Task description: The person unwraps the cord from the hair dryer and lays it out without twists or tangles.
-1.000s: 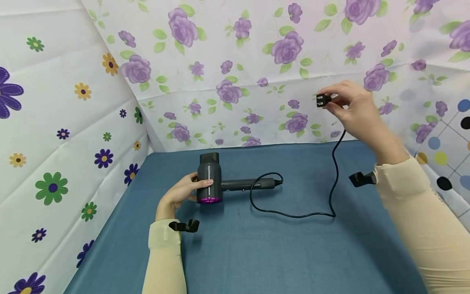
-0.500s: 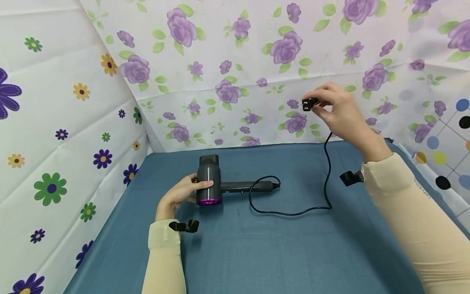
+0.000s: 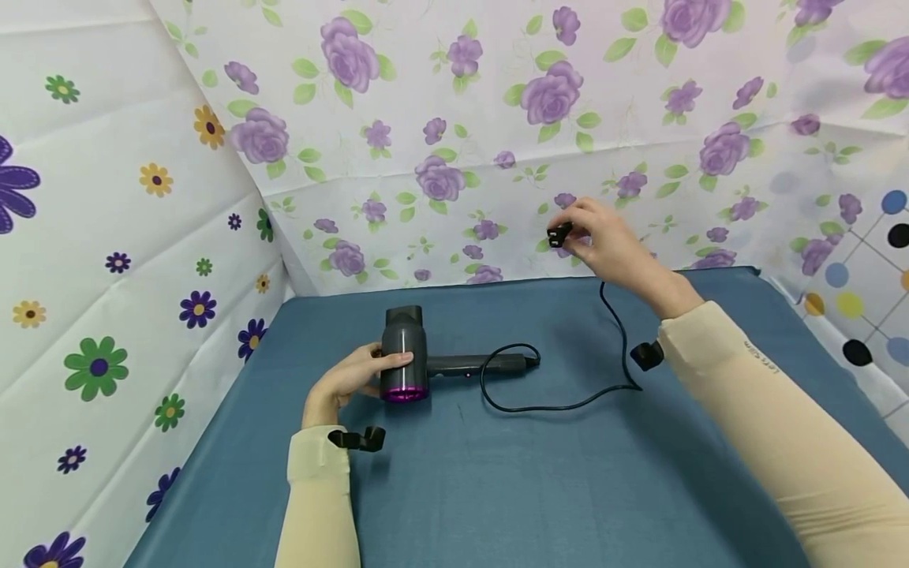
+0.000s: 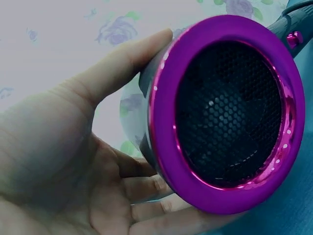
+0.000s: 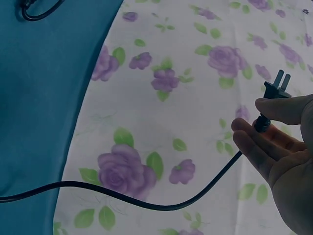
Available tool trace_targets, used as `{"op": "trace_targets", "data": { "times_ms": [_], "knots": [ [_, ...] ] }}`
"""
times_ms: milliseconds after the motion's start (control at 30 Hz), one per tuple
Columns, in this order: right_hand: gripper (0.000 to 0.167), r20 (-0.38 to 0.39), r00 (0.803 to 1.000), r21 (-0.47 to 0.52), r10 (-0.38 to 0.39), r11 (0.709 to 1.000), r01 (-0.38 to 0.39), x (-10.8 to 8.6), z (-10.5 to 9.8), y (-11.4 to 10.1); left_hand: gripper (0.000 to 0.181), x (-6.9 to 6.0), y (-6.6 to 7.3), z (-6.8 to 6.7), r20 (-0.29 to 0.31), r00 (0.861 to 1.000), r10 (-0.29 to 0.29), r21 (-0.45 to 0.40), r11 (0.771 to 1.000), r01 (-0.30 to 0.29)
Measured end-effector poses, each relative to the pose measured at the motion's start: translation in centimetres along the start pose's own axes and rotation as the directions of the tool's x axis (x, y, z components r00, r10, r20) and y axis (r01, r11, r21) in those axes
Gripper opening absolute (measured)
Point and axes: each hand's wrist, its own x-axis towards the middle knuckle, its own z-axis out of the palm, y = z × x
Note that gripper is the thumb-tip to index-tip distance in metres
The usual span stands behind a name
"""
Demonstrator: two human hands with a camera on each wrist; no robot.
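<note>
A dark grey hair dryer [image 3: 404, 347] with a magenta rim lies at the table's left part, its handle [image 3: 476, 364] pointing right. My left hand [image 3: 349, 377] grips its barrel, thumb on top and fingers around the far side and below. In the left wrist view the magenta intake ring [image 4: 166, 127] and mesh face the camera. My right hand [image 3: 604, 244] pinches the black two-pin plug [image 3: 559, 234] in the air above the table's back edge. Its prongs [image 5: 279, 79] point away from the fingers. The black cord [image 3: 540, 408] hangs from the plug, touches the table and loops over the handle.
A blue cloth covers the table [image 3: 497, 489]. Behind it hangs a white sheet [image 3: 398, 71] with purple roses, and a daisy-print sheet [image 3: 142, 260] closes the left side. A dotted sheet [image 3: 866, 276] stands at the right. Black camera mounts [image 3: 358, 439] sit on both wrists.
My right hand has moved left and down with the plug, and the hanging cord has shifted left with it. The hair dryer and my left hand have stayed nearly in place.
</note>
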Motion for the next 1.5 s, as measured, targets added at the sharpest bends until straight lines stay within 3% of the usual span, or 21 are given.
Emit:
{"op": "trace_targets", "data": {
  "times_ms": [133, 367, 667, 833, 1133, 1367, 1500],
  "knots": [
    [0.029, 0.007, 1.000, 0.012, -0.018, 1.000, 0.017, 0.3, 1.2, 0.3, 0.095, 0.0, -0.1, 0.0, 0.006, 1.000, -0.015, 0.011, 1.000, 0.015],
    [0.029, 0.057, 0.998, 0.039, 0.017, 0.999, -0.020, 0.9, 2.9, 0.2, 0.092, -0.1, -0.3, 0.1, -0.013, 1.000, -0.028, 0.019, 0.999, 0.028],
    [0.030, 0.118, 0.988, -0.026, 0.104, 0.995, -0.101, 1.5, 5.2, -0.3, 0.107, 0.3, -0.4, 0.2, -0.095, 0.994, -0.056, 0.070, 0.996, 0.062],
    [0.033, 0.216, 0.958, 0.013, 0.190, 0.980, -0.198, 1.8, 6.3, -0.7, 0.109, 0.3, -0.1, 0.3, -0.114, 0.990, -0.079, 0.056, 0.995, 0.086],
    [0.036, 0.355, 0.902, 0.025, 0.244, 0.962, -0.271, 2.4, 9.1, -0.4, 0.106, 0.5, -0.1, 0.3, -0.128, 0.989, -0.076, 0.078, 0.993, 0.087],
    [0.054, 0.517, 0.812, -0.006, 0.271, 0.950, -0.313, 2.6, 11.2, -0.2, 0.103, 0.7, -0.3, 0.4, -0.115, 0.991, -0.072, 0.060, 0.995, 0.079],
    [0.058, 0.575, 0.773, -0.011, 0.267, 0.948, -0.319, 2.4, 12.0, 0.1, 0.104, 0.8, -0.4, 0.6, -0.107, 0.992, -0.066, 0.051, 0.996, 0.072]
  ]
}}
